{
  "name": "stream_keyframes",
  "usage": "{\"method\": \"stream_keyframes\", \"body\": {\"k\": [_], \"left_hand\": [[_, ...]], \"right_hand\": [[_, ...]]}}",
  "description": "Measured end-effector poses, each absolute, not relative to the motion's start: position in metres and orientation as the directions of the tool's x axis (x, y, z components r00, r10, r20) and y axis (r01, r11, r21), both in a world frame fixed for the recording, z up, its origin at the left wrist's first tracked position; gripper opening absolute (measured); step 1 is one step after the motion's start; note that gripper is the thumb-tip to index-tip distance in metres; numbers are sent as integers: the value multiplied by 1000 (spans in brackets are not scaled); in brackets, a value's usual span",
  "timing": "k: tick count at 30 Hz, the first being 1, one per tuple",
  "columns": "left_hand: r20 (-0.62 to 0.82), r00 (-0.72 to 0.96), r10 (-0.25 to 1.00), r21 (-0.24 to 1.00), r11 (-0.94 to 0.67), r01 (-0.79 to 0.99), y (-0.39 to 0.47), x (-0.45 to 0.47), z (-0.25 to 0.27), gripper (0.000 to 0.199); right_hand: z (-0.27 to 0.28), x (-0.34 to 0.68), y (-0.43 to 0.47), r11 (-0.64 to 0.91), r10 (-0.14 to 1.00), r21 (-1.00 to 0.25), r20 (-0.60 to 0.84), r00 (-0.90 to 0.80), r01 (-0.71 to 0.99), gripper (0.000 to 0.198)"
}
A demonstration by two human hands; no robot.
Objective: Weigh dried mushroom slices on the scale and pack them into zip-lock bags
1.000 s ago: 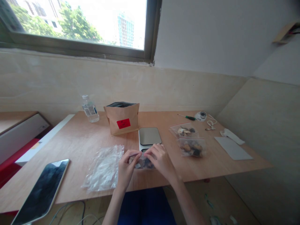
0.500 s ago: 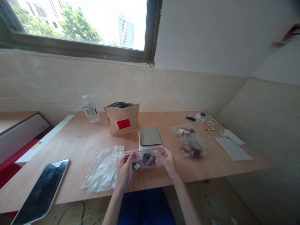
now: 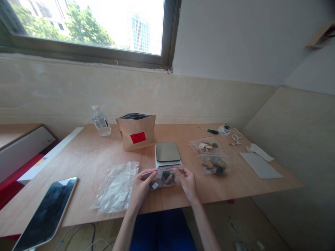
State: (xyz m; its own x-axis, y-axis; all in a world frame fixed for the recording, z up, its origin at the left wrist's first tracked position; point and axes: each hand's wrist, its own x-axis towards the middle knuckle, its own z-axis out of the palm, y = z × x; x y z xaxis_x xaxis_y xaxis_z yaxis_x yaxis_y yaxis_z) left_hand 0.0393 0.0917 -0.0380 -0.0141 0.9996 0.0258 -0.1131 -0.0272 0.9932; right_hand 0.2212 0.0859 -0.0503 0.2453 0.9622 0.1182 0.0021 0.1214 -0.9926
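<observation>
Well to the left, a dark-screened phone (image 3: 45, 214) is lying across the near edge of the wooden surface (image 3: 75, 158), and a clear capped bottle (image 3: 101, 122) is standing on the far side, near the wall. Next, a heap of clear zip bags (image 3: 116, 190) is lying flat on the near side, while beyond it a brown pouch (image 3: 137, 129) with a red label is standing with its top gaping. My left hand (image 3: 140, 187) is pinching one end of the red-edged top of a filled bag (image 3: 166, 177), which is showing dark and brown pieces and a small white packet in front of me. Just beyond it, a scale (image 3: 168, 152) is sitting, its near part partly hidden. My right hand (image 3: 188, 183) is pinching the bag's other end. Farther right, a near bag of pieces (image 3: 215, 165) and a far bag of pieces (image 3: 206, 145) are lying close together. Beyond them, a green-handled screwdriver (image 3: 212, 131) is lying beside a white dome-shaped device (image 3: 224, 129). Rightmost, a white sheet (image 3: 261, 166) is lying flat.
</observation>
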Motion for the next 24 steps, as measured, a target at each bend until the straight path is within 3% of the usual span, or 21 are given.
{"method": "stream_keyframes", "body": {"k": [7,14,24], "left_hand": [[51,-32,998,996,-53,-65,91,41,-33,26],[53,-35,998,995,-56,-81,91,40,-28,23],[93,43,995,996,-92,-21,91,40,-32,22]], "right_hand": [[-47,224,86,139,965,-990,139,221,14,26],[-48,221,88,154,985,-988,153,77,-2,28],[-44,219,87,219,968,-976,220,118,24,22]]}}
